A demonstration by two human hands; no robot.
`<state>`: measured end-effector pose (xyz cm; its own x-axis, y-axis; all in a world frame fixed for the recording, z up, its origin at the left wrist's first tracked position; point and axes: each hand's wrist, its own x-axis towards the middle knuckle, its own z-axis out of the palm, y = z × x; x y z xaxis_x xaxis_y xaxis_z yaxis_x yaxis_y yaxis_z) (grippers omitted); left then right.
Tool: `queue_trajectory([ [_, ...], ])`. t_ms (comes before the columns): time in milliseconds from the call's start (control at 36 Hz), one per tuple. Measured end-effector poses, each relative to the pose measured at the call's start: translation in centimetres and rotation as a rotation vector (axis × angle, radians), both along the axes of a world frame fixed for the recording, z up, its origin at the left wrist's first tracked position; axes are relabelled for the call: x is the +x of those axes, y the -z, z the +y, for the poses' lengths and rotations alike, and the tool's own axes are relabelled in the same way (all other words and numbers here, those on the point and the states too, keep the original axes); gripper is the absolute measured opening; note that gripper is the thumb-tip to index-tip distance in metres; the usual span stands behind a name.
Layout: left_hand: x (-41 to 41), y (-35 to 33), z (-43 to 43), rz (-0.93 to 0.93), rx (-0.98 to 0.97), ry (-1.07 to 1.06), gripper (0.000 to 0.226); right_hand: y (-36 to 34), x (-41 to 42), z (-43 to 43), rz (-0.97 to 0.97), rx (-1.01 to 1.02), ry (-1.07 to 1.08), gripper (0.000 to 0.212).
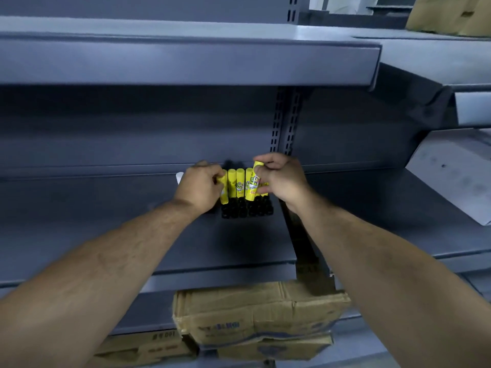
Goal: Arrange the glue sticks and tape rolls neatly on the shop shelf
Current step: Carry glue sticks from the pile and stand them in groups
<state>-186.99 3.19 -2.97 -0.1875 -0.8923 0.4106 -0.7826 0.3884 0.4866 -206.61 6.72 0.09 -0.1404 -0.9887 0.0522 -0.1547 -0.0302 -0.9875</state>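
So most of the frame is a grey metal shelf unit. The middle shelf (106,208) runs across the centre, with another shelf (186,62) above it in the upper half. There's a beat-up cardboard box (252,309) in the bottom centre under the middle shelf, and a second flatter box (148,349) to its lower left. Some brown packages (451,17) sit in the top right corner.

Both bare forearms come up from the bottom corners and meet mid-frame. The task stuff is right there: a tight row of yellow glue sticks (236,185) near the back of the middle shelf, side by side, with their black ends pointing toward the bottom of the frame.

The left hand (200,188) has its fingers curled around the leftmost stick (224,191). The right hand (281,179) pinches another glue stick (254,181) at the right end of the row, tilted and poking up a bit higher than its neighbours.

A small white thing (179,177) peeks out just left of the left hand, can't tell what it is.
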Motion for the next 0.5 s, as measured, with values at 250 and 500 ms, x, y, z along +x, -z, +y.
queue_trajectory([
  [250, -0.1, -0.2, -0.4, -0.112, -0.058, 0.089, 0.012, 0.2, 0.3, -0.9, 0.011, -0.003, -0.007, 0.023],
  [500, 0.2, 0.2, -0.7, -0.112, -0.116, 0.115, 0.006, 1.5, 2.1, -2.4, 0.262, -0.081, 0.052, 0.021],
])
